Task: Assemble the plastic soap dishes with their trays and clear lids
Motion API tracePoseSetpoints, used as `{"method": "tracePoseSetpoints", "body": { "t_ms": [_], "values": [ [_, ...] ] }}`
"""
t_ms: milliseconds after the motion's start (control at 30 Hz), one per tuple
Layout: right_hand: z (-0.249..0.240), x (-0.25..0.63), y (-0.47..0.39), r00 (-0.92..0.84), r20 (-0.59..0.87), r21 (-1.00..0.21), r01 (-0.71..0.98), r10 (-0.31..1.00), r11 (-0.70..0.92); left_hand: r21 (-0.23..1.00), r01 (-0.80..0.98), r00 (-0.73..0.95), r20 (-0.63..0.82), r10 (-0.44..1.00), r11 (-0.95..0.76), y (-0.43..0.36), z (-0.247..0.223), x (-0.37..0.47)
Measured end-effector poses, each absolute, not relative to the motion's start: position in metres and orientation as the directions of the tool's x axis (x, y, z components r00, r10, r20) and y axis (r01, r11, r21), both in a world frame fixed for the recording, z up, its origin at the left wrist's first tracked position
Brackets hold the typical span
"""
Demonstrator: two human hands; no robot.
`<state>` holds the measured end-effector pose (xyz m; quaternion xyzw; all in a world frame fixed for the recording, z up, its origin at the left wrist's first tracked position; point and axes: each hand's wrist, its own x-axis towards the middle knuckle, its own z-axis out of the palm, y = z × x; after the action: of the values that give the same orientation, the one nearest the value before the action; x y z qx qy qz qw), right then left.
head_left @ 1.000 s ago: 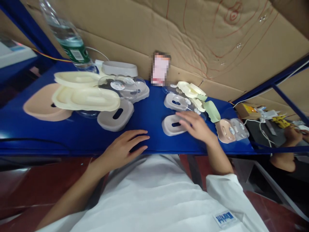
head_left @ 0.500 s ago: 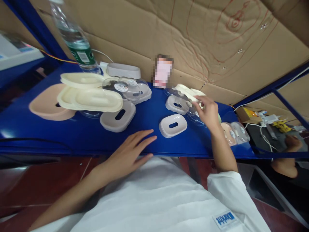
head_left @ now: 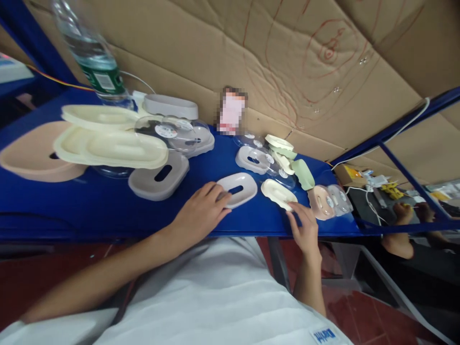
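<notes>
My left hand (head_left: 201, 211) is closed on the left end of a white soap dish (head_left: 246, 192), an oval shell with a long slot in its floor. My right hand (head_left: 304, 225) pinches the near right edge of a cream oval dish insert (head_left: 276, 190), just right of the white dish and apart from it. Behind them lies another pale slotted dish (head_left: 249, 160), partly under clear plastic covers (head_left: 283, 178). Several cream and green pieces are heaped beyond my right hand, among them a green one (head_left: 304, 173).
On the left, cream trays (head_left: 118, 149) overlap a peach dish (head_left: 32, 153) and a pale slotted dish (head_left: 172, 179). Behind stand a water bottle (head_left: 104, 79) and a phone (head_left: 232, 112) against cardboard. Peach dishes (head_left: 321, 202) sit right. Another person's arm (head_left: 397, 239) shows far right.
My right hand has brought a cream insert from the back pile toward the front edge. My left hand, spread before, has moved onto the white dish and gripped it. The view has shifted right.
</notes>
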<state>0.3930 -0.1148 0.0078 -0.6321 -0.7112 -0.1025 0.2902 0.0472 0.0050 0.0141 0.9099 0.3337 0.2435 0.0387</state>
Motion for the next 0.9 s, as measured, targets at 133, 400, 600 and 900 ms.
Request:
{"method": "tracePoseSetpoints", "body": {
  "t_ms": [133, 400, 600, 900],
  "values": [
    [0.007, 0.38, -0.104, -0.123, 0.466, -0.228, 0.94, 0.876, 0.253, 0.394, 0.542, 0.515, 0.543, 0.663, -0.743, 0.0, 0.013, 0.004],
    [0.02, 0.325, -0.072, -0.384, 0.381, -0.279, 0.82, 0.841, 0.5, 0.412, 0.396, 0.501, 0.652, 0.569, -0.821, -0.012, 0.006, -0.023],
    [0.017, 0.316, -0.075, -0.382, 0.408, -0.295, 0.804, 0.829, 0.516, 0.337, 0.41, 0.553, 0.647, 0.525, -0.848, -0.02, -0.007, -0.012],
    [0.035, 0.301, -0.055, -0.533, 0.251, -0.255, 0.769, 0.808, 0.587, 0.288, 0.425, 0.625, 0.592, 0.509, -0.858, -0.014, -0.018, -0.015]
  ]
}}
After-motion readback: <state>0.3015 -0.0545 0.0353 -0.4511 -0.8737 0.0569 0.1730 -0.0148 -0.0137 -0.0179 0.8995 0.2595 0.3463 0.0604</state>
